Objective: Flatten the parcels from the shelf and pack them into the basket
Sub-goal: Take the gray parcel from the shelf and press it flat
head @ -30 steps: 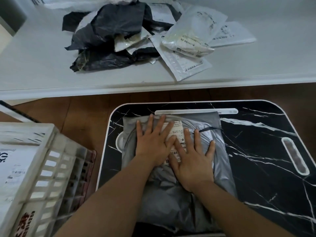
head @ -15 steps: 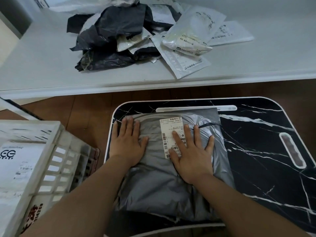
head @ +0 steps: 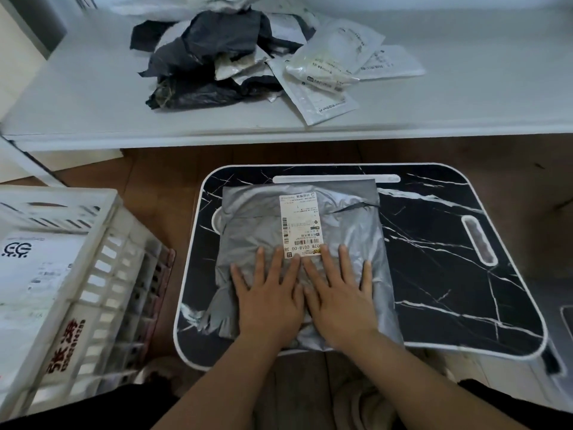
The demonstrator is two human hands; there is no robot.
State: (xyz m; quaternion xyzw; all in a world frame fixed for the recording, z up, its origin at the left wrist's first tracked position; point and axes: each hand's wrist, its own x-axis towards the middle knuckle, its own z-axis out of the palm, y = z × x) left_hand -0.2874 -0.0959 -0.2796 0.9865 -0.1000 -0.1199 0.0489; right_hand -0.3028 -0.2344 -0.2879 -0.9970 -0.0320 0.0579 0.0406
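A grey plastic parcel [head: 254, 225] with a white shipping label [head: 300, 225] lies on a black marble-patterned lap tray [head: 440, 268]. My left hand [head: 270, 301] and my right hand [head: 338, 297] press flat on the parcel's near half, side by side, fingers straight and spread. A white slatted basket [head: 102, 274] stands to the left of the tray with a white parcel [head: 34, 274] inside. On the white shelf [head: 77, 97] beyond the tray lies a heap of crumpled black parcels [head: 210, 51] and white parcels [head: 335, 63].
Brown wooden floor [head: 161, 181] shows between shelf, basket and tray. The tray has a slot along its far edge [head: 336, 179] and a cut-out handle on the right [head: 477, 240]. A white object [head: 567, 324] sits at the right edge of view.
Both hands slid toward me along the parcel, from beside the label to its near half. The left hand came back in beside the right. The label is now uncovered.
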